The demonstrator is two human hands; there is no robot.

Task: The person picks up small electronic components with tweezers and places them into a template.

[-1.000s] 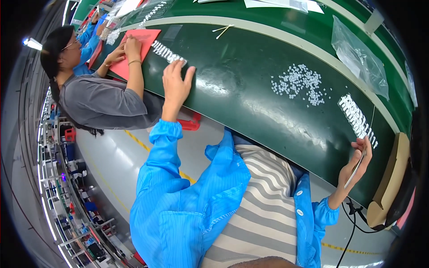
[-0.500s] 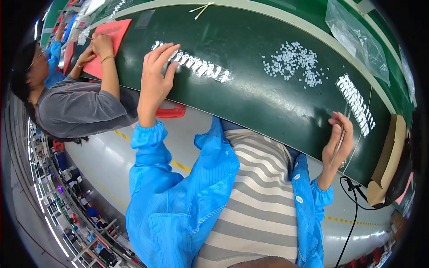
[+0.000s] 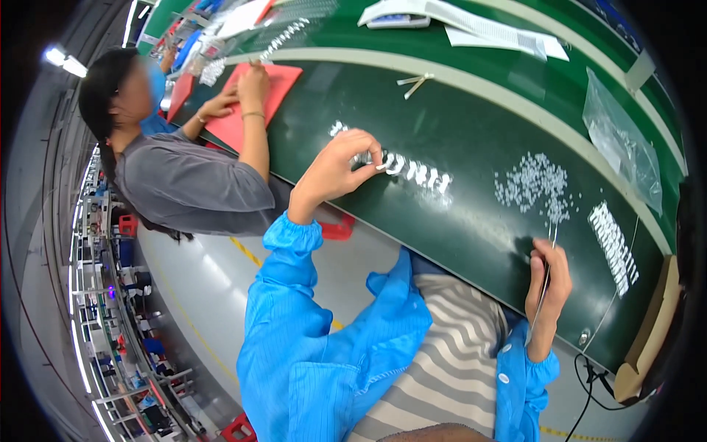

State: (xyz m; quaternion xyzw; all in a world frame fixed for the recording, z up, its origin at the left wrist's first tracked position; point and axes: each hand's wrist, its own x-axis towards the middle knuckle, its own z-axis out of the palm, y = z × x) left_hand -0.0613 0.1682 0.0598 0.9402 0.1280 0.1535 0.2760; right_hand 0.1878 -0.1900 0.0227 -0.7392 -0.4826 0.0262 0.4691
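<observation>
My left hand point(image 3: 340, 168) is pinched closed over a row of small white parts point(image 3: 418, 174) on the dark green table point(image 3: 464, 121). Its thumb and forefinger meet at one part of the row; what lies between them is too small to make out. A pair of metal tweezers point(image 3: 553, 232) is held in my right hand point(image 3: 551, 276). The tips point at the near edge of a loose heap of tiny white pieces point(image 3: 534, 183). To the right of that hand lies a second slanting row of white parts point(image 3: 613, 249).
Two cotton swabs point(image 3: 416, 84) lie near the table's far edge. A clear plastic bag point(image 3: 622, 144) rests at the far right, above an open cardboard box point(image 3: 652, 324). At the left, a co-worker's arm point(image 3: 254, 144) rests over a red sheet point(image 3: 283, 88). White paper point(image 3: 508, 40) lies beyond.
The view has shifted, bringing the table lower and rightward. My left hand has gone from spread fingers to a pinch at the row. The tweezers now point at the loose heap.
</observation>
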